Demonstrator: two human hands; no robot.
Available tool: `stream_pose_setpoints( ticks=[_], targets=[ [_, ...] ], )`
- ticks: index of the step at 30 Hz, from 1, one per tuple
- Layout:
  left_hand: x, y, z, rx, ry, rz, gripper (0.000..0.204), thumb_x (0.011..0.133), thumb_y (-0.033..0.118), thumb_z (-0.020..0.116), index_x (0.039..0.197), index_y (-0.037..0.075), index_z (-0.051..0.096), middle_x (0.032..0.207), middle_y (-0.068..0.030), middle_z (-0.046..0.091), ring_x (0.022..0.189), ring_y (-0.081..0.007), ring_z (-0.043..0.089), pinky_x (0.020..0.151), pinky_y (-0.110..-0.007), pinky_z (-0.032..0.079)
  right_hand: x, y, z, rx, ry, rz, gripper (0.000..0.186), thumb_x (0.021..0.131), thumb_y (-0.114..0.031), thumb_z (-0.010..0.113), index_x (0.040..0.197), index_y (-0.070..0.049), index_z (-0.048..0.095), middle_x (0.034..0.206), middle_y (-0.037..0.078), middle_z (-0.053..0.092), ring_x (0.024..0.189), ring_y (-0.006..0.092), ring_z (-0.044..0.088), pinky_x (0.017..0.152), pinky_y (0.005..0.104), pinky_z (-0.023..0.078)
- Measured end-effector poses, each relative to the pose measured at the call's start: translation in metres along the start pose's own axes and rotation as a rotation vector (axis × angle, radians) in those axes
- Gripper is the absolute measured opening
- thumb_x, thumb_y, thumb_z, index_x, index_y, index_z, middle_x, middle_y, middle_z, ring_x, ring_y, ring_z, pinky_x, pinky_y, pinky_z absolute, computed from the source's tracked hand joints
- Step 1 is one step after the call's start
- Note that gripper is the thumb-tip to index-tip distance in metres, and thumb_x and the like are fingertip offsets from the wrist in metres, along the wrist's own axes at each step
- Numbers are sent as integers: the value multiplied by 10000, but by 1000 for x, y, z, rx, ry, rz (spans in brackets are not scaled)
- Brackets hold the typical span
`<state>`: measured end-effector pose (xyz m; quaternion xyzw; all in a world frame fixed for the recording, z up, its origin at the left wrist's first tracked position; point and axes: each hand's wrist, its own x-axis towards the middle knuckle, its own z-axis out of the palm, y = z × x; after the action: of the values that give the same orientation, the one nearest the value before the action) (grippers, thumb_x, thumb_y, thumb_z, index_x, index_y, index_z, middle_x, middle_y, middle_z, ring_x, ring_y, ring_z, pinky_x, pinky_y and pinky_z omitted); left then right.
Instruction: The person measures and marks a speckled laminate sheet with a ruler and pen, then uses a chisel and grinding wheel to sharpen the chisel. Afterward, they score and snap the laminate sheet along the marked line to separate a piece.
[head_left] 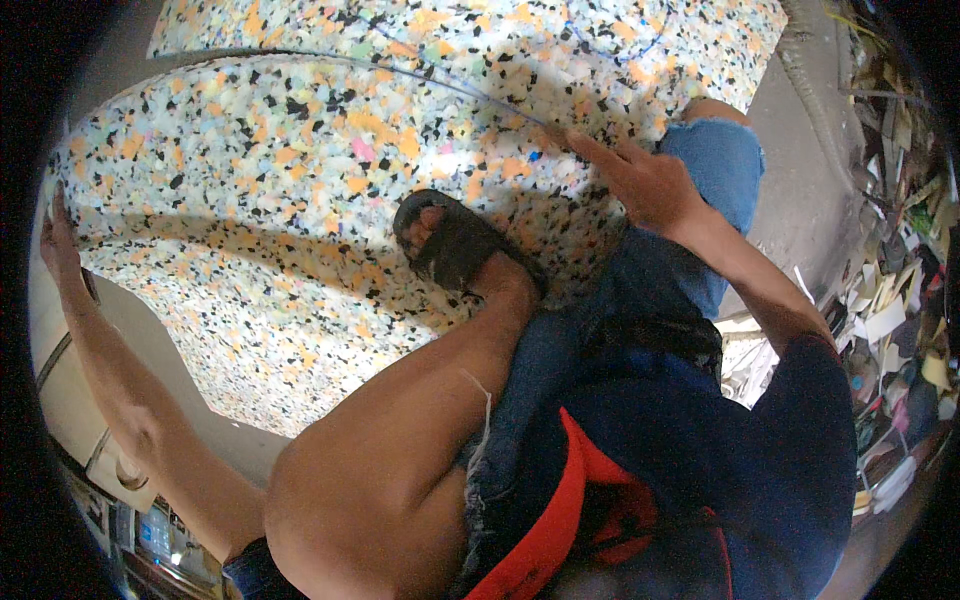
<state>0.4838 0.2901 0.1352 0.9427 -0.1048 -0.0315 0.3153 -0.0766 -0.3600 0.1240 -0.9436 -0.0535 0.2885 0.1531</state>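
Observation:
A large sheet of speckled foam (300, 180), white with orange, black and pastel bits, spreads in front of me. A slit runs across it from the far left, gaping at its left end and narrowing toward a thin blue line. At the left end of the near piece, my left hand (60, 240) has its fingers closed around the foam's edge. My right hand (650, 190) lies low over the foam at the right end of the line, its fingers closed and pointing left along it. Whatever it holds is too small or hidden to make out.
My foot in a black sandal (455, 240) stands on the foam's near piece. My other knee, in torn jeans (715, 165), rests at the sheet's right side. Piled scraps (900, 290) line the right edge. A fan-like beige object (120, 465) stands lower left.

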Motion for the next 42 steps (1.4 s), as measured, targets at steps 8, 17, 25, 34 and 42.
stream_pose_setpoints(
  ticks=[8, 17, 25, 34, 42],
  targets=[
    [-2, -1, 41, -960, -111, -335, 623, 952, 380, 608, 1448, 47, 431, 1366, -152, 554, 1261, -268, 529, 1035, -404, 444, -43, 4, 2, 18, 87, 5, 801, 860, -23, 606, 1547, -281, 286, 958, 124, 625, 602, 286, 614, 483, 373, 509],
    [-208, 260, 291, 276, -450, 484, 398, 913, 339, 663, 1208, 82, 585, 1287, -155, 542, 1210, -338, 502, 1000, -491, 413, -37, 20, 10, 63, 151, -148, 703, 911, -84, 594, 1534, -262, 321, 842, 144, 620, 618, 314, 608, 508, 414, 492],
    [-258, 343, 308, 684, -473, 328, 295, 765, 320, 726, 1011, 157, 717, 1068, -64, 662, 1100, -276, 574, 893, -468, 473, -30, 32, 31, 130, 289, -266, 688, 926, -104, 559, 1531, -294, 292, 811, 176, 627, 645, 373, 636, 535, 480, 495],
    [-263, 363, 312, 814, -498, 121, 289, 766, 291, 706, 1019, 155, 724, 1091, -105, 674, 1122, -315, 577, 955, -509, 441, -16, 25, 54, -5, 472, -284, 751, 815, -23, 626, 1494, -247, 395, 708, 144, 624, 554, 303, 643, 461, 422, 505],
    [-267, 365, 316, 905, -436, 204, 315, 817, 304, 655, 1081, 138, 704, 1144, -123, 632, 1169, -324, 525, 991, -566, 400, -45, 44, 54, -99, 434, -280, 828, 810, -23, 644, 1526, -291, 328, 601, 85, 572, 476, 232, 590, 403, 355, 465]
  ],
)
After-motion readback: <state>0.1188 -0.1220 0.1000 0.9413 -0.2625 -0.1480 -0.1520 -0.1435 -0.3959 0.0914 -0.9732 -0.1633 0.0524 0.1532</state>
